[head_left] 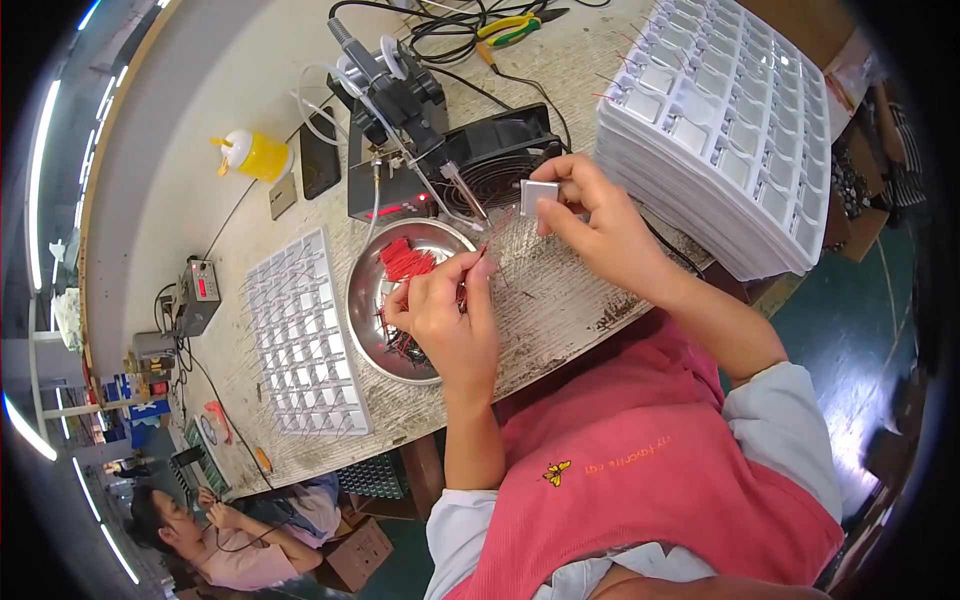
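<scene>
My left hand (440,310) is pinched closed on a thin red wire, just over the edge of a round metal bowl (358,335). Red wires (404,260) lie bundled in that bowl, with black ones lower down, partly covered by my hand. Between the thumb and fingers of my right hand (605,225) is a small flat silver square part (539,198), held up above the bench. A soldering iron (465,190), clamped in a stand, points its tip down between my two hands.
White trays stand stacked (700,150) at the right, the top one holding silver parts. Another filled tray (345,385) lies left of the bowl. Behind are a black fan (500,140), a yellow bottle (258,155) and pliers (515,28). A co-worker (240,545) sits at lower left.
</scene>
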`<action>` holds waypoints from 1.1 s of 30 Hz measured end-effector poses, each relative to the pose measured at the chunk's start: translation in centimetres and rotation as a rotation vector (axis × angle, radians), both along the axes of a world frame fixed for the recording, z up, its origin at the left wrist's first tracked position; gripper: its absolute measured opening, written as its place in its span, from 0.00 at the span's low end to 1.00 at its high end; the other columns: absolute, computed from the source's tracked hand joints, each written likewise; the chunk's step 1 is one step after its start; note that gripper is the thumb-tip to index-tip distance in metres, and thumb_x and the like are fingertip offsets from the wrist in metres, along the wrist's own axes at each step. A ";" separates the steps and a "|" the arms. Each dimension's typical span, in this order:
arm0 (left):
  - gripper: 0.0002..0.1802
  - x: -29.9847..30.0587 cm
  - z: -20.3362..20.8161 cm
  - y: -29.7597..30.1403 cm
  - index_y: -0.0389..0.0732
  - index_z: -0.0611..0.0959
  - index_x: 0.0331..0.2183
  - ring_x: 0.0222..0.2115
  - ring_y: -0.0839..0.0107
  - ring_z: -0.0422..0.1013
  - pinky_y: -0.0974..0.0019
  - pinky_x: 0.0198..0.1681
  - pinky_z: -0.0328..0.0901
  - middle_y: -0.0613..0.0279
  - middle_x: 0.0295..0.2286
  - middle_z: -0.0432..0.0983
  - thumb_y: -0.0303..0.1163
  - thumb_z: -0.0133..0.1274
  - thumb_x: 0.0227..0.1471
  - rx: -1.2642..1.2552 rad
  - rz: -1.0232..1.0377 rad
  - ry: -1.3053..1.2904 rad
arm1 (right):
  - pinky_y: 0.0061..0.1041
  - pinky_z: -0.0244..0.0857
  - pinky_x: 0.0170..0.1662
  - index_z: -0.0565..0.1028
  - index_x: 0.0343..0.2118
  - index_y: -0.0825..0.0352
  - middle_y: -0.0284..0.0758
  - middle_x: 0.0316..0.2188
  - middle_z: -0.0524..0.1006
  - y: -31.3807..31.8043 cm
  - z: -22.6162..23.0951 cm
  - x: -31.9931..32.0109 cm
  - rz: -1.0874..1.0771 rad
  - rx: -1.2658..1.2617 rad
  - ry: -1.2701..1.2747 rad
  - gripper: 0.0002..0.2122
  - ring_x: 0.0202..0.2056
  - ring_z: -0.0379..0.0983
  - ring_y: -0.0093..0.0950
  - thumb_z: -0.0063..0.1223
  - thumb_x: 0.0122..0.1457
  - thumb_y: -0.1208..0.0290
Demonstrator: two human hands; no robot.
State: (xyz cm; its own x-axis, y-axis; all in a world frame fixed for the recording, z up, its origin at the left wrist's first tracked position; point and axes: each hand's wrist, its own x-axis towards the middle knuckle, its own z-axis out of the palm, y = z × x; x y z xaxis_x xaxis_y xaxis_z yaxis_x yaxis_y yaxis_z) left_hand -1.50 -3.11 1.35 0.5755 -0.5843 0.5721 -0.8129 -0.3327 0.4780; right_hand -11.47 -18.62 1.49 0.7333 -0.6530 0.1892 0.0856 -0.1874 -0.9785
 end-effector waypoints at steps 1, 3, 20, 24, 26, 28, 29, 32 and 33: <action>0.04 0.0 0.1 0.1 0.45 0.82 0.31 0.27 0.75 0.68 0.62 0.50 0.50 0.75 0.25 0.78 0.32 0.59 0.50 -0.010 0.002 -0.012 | 0.25 0.68 0.33 0.68 0.43 0.70 0.36 0.23 0.77 0.0 0.2 -0.1 0.053 -0.009 0.046 0.11 0.27 0.75 0.24 0.50 0.60 0.72; 0.05 0.2 -0.1 0.2 0.45 0.82 0.31 0.27 0.75 0.68 0.62 0.50 0.50 0.75 0.26 0.78 0.32 0.59 0.50 -0.013 0.016 -0.037 | 0.25 0.67 0.31 0.68 0.42 0.69 0.35 0.22 0.76 0.2 0.6 -0.3 0.104 -0.018 0.092 0.10 0.25 0.74 0.25 0.51 0.60 0.72; 0.05 0.0 0.2 -0.2 0.45 0.82 0.31 0.27 0.76 0.67 0.62 0.49 0.50 0.75 0.26 0.77 0.33 0.60 0.50 0.000 0.011 -0.051 | 0.22 0.67 0.33 0.67 0.44 0.71 0.34 0.25 0.77 1.0 1.3 -0.3 0.242 -0.096 0.217 0.11 0.28 0.75 0.20 0.51 0.60 0.74; 0.05 0.0 0.3 -0.2 0.45 0.82 0.31 0.27 0.76 0.67 0.62 0.49 0.50 0.75 0.26 0.77 0.33 0.60 0.50 -0.005 0.008 -0.052 | 0.22 0.67 0.33 0.67 0.44 0.71 0.33 0.25 0.77 1.1 1.3 -0.3 0.242 -0.096 0.214 0.11 0.28 0.75 0.20 0.50 0.60 0.74; 0.05 0.0 0.3 -0.2 0.45 0.82 0.31 0.27 0.76 0.67 0.62 0.49 0.49 0.75 0.26 0.77 0.33 0.60 0.50 -0.009 0.006 -0.053 | 0.22 0.67 0.33 0.67 0.44 0.71 0.33 0.25 0.77 1.2 1.2 -0.3 0.235 -0.088 0.195 0.11 0.28 0.75 0.20 0.50 0.60 0.74; 0.05 0.0 0.3 -0.2 0.45 0.83 0.31 0.27 0.76 0.67 0.62 0.49 0.49 0.75 0.26 0.77 0.33 0.60 0.50 -0.010 0.006 -0.048 | 0.22 0.67 0.33 0.67 0.44 0.71 0.33 0.25 0.77 1.1 1.0 -0.3 0.236 -0.096 0.196 0.11 0.28 0.75 0.20 0.50 0.60 0.74; 0.05 0.0 0.3 -0.3 0.45 0.83 0.31 0.27 0.76 0.67 0.62 0.49 0.49 0.75 0.26 0.77 0.33 0.60 0.50 -0.010 0.006 -0.048 | 0.22 0.67 0.33 0.67 0.44 0.71 0.33 0.25 0.77 1.1 1.0 -0.3 0.236 -0.104 0.198 0.11 0.28 0.75 0.20 0.50 0.60 0.74; 0.05 -0.1 0.3 -0.3 0.45 0.83 0.31 0.27 0.76 0.67 0.62 0.49 0.49 0.75 0.25 0.77 0.33 0.60 0.50 -0.012 0.001 -0.031 | 0.22 0.67 0.32 0.67 0.44 0.71 0.34 0.25 0.77 1.2 1.0 -0.3 0.240 -0.097 0.194 0.11 0.28 0.75 0.20 0.50 0.60 0.74; 0.04 -0.1 0.2 -0.3 0.46 0.83 0.31 0.27 0.76 0.67 0.62 0.50 0.49 0.75 0.25 0.77 0.33 0.60 0.50 -0.008 0.003 -0.032 | 0.22 0.67 0.32 0.67 0.44 0.71 0.34 0.25 0.77 1.2 1.0 -0.3 0.241 -0.097 0.193 0.11 0.28 0.75 0.20 0.50 0.60 0.74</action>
